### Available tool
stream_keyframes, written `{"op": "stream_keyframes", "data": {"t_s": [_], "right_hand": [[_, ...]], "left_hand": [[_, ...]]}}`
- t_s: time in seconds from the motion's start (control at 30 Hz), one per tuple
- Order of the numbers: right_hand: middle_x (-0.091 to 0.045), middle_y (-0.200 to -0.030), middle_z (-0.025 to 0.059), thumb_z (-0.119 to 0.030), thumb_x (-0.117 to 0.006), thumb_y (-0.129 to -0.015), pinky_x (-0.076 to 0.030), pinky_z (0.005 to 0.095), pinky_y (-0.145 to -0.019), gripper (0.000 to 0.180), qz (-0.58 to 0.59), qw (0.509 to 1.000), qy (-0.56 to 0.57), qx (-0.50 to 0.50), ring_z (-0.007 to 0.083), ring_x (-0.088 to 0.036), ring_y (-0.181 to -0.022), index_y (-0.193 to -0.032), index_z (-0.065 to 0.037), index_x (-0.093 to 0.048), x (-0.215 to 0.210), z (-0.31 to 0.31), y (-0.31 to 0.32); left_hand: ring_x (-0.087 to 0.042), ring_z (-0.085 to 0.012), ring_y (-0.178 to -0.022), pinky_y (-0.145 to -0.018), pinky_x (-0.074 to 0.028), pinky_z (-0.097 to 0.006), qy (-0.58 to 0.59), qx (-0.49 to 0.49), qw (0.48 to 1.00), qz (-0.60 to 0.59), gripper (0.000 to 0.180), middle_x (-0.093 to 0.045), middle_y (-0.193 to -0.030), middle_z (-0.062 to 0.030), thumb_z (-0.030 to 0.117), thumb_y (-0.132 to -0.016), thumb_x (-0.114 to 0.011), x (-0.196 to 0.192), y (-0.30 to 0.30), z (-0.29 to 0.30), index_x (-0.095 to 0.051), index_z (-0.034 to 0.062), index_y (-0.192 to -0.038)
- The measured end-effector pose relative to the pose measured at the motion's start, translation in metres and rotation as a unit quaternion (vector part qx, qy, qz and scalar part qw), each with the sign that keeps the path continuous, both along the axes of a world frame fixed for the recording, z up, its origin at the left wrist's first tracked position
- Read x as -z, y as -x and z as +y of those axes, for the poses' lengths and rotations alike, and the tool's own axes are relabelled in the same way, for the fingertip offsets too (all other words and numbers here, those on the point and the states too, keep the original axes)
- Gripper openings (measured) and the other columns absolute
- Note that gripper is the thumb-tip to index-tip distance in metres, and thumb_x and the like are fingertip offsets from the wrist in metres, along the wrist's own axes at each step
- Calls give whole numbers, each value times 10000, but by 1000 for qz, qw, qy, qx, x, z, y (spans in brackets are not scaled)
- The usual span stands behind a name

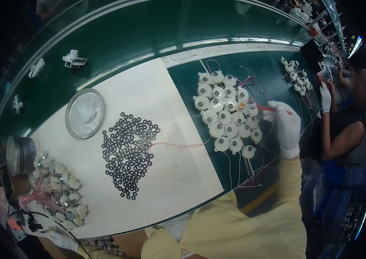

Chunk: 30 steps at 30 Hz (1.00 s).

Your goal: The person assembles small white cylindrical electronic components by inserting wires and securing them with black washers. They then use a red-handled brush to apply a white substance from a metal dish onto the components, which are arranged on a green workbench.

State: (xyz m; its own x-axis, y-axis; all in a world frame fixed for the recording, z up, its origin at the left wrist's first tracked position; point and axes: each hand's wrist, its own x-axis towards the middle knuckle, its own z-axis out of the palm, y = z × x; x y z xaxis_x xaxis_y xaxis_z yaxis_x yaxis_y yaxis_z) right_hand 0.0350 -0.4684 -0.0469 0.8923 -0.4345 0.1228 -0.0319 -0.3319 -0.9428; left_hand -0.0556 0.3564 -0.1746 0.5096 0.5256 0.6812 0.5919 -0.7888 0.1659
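My right hand (287,129), in a white glove, is closed round a thin red-handled tool (273,108). The tool's far end reaches the right side of a group of small white motors (224,116) with dark round centres. An orange-brown spot (242,105) shows on the motor at that end. Pink and white wires trail from the motors over the green surface. Low at the left, my gloved left hand (63,241) is beside a heap of similar motors (64,196) with bundled pink wires. Its fingers are too dark and partly hidden to read.
Many black rings (129,155) lie spread on a white board (183,168). Behind them stands a round dish (85,114) with whitish contents. A metal tin (20,155) is at far left. White parts (74,59) sit on the green belt. A co-worker (342,129) handles more motors (297,77).
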Motion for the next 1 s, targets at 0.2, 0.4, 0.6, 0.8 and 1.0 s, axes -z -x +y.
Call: {"op": "stream_keyframes", "data": {"t_s": [0.2,0.4,0.6,0.8,1.0], "right_hand": [[-717,-941,170,-168,-492,-1028,-497,260,-719,320,-15,1000,-6,16,175,-670,-773,-1139,87,-650,1,-5,6],[-723,-932,160,-167,-493,-1027,-484,246,-709,318,3,1000,-26,14,154,-660,-774,-1136,83,-655,8,-2,3],[-724,-936,156,-165,-493,-1027,-472,239,-698,313,13,999,-26,15,141,-652,-764,-1137,75,-660,12,-2,3],[-724,-945,154,-168,-498,-1026,-476,239,-705,311,17,999,-33,18,146,-658,-773,-1139,72,-660,16,-9,8],[-720,-939,151,-170,-501,-1025,-482,245,-709,311,-3,999,-23,35,155,-661,-772,-1137,78,-653,14,-10,14]], "left_hand": [[-579,-357,-1160,-1033,-435,-363,-10,-2,999,47,442,-593,-1265,-289,233,-1024,-508,-8,-5,-11,-545,-136,-1264],[-585,-348,-1157,-1030,-440,-358,10,32,999,-26,419,-597,-1267,-279,209,-1023,-515,-8,-11,-19,-550,-135,-1260],[-588,-342,-1154,-1031,-444,-352,-144,-79,976,142,402,-604,-1259,-277,189,-1021,-517,-3,-2,2,-554,-135,-1257],[-603,-343,-1127,-1009,-462,-351,-41,-47,991,115,393,-621,-1223,-274,193,-1026,-510,-12,-6,-11,-566,-133,-1237],[-600,-344,-1115,-997,-456,-361,60,-3,998,5,412,-621,-1208,-273,225,-1034,-482,-19,-13,-32,-567,-125,-1236]]}}
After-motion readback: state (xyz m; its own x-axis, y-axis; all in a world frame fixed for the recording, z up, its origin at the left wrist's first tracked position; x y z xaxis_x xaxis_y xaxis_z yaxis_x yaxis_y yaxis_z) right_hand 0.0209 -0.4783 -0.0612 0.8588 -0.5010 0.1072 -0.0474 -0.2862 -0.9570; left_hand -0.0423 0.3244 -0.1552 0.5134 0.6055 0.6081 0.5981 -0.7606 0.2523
